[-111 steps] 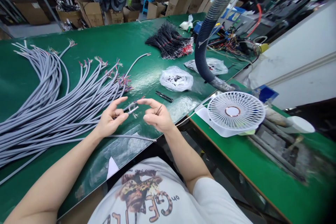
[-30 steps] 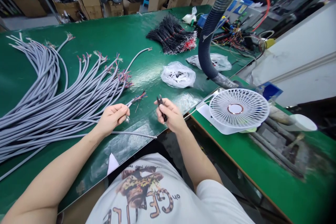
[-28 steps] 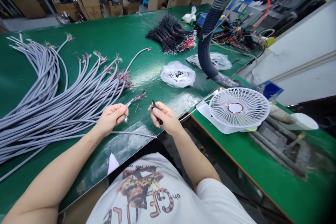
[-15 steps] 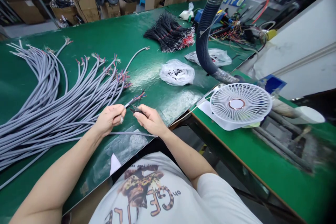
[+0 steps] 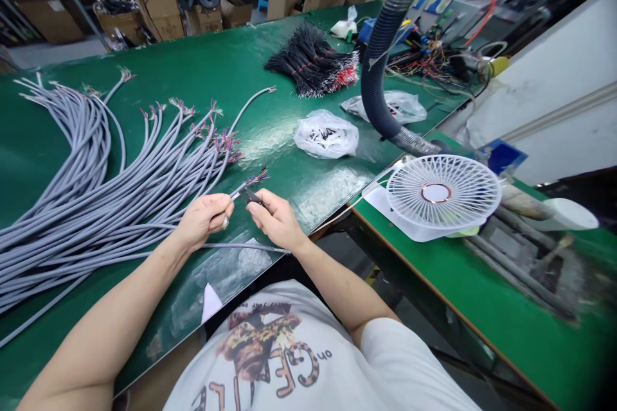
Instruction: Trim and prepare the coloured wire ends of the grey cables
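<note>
At the worktop's (image 5: 289, 141) near edge | left hand (image 5: 202, 221) pinched shut on grey cable (image 5: 237, 191), frayed end pointing up-right | right hand (image 5: 277, 221) just beside, closed around small cutters (image 5: 251, 198), tips meeting the cable just past the left fingertips.

snips (image 5: 252, 198): mostly hidden in my right hand (image 5: 277, 221); blade position too small to tell
cable (image 5: 240, 190): end covered by my left hand (image 5: 202, 219); contact with snips unclear
cable pile (image 5: 87, 186): runs off left edge
bag (image 5: 326, 133): contents too small to identify
hose (image 5: 385, 45): top cut off by upper edge
far bench clutter (image 5: 434, 61): blurred
</note>
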### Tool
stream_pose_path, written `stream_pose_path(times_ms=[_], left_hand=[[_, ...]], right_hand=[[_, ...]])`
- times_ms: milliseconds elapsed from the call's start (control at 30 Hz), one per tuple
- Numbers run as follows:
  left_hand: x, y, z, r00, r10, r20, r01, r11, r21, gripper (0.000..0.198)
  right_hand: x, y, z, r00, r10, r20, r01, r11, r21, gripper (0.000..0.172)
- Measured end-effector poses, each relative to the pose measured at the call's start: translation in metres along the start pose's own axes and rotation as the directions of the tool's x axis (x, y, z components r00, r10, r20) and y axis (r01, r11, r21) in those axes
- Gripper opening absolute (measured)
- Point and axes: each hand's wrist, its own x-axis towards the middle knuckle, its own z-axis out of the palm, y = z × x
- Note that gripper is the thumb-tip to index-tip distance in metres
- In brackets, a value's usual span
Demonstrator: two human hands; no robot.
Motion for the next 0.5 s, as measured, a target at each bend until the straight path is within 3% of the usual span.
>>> stream_pose_path(times_ms=[133,333,500], left_hand=[[0.000,-0.002,0.000,0.999,-0.035,0.002,0.035,0.999,0.019,0.044],[0.001,-0.001,-0.004,1.000,-0.003,-0.004,0.003,0.999,-0.038,0.042],[0.001,0.000,-0.003,1.000,0.000,-0.011,0.000,0.999,-0.034,0.042]], right_hand=[[0.006,-0.010,-0.006,0.994,-0.019,-0.104,0.028,0.996,0.084,0.027],[0.002,-0.005,-0.006,0.998,0.028,0.047,-0.028,1.000,-0.001,0.026],[-0.003,0.004,-0.001,0.996,0.059,0.072,-0.058,0.998,-0.016,0.026]])
